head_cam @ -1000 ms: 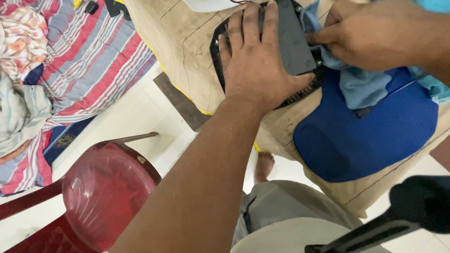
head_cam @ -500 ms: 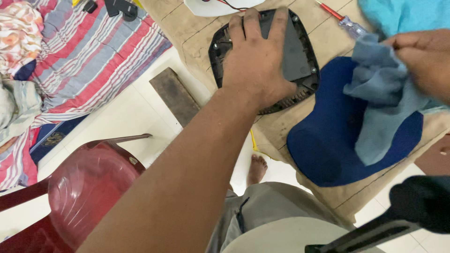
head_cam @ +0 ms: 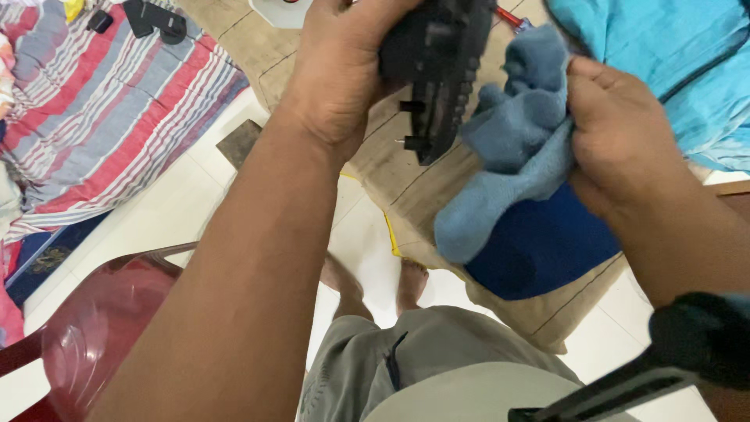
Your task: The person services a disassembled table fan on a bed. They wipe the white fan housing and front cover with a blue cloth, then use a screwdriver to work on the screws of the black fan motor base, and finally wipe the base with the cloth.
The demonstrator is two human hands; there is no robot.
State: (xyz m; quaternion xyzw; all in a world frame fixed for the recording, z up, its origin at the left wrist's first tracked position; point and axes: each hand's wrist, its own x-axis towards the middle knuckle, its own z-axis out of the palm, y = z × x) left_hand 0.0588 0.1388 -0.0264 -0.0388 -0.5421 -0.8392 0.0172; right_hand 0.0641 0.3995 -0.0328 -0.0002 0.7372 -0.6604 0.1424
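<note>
- Left hand (head_cam: 340, 74) was wrapped around a black plastic part (head_cam: 441, 66), fingers curled over its top edge, holding it up on edge above the table so only the thin side and a couple of little pegs showed.
- Right hand (head_cam: 617, 137) had a grey-blue cloth (head_cam: 512, 156) bunched in a closed grip, thumb on top, with the cloth pressed right up against the side of the black part.
- The loose end of the cloth hung down and drooped over a dark blue round piece (head_cam: 539, 250) that lay on the table just below the right hand.
- The table (head_cam: 406, 168) had a brownish cover, and its corner poked out toward the person's legs.
- A light blue cloth (head_cam: 672, 70) was spread on the table's far right, behind the right hand.
- A red-handled tool (head_cam: 512, 17) peeked out just behind the black part, mostly hidden, so I couldn't tell what kind.
- Off to the left sat a striped red, white and grey blanket (head_cam: 101, 125) with a few small black bits (head_cam: 156, 19) on it.
- A dark red plastic chair (head_cam: 101, 336) stood bottom left on the white tile floor (head_cam: 156, 219).
- Bare feet (head_cam: 375, 281) and grey shorts (head_cam: 422, 367) showed below, with something black and blurry (head_cam: 672, 352) at the bottom right corner.
</note>
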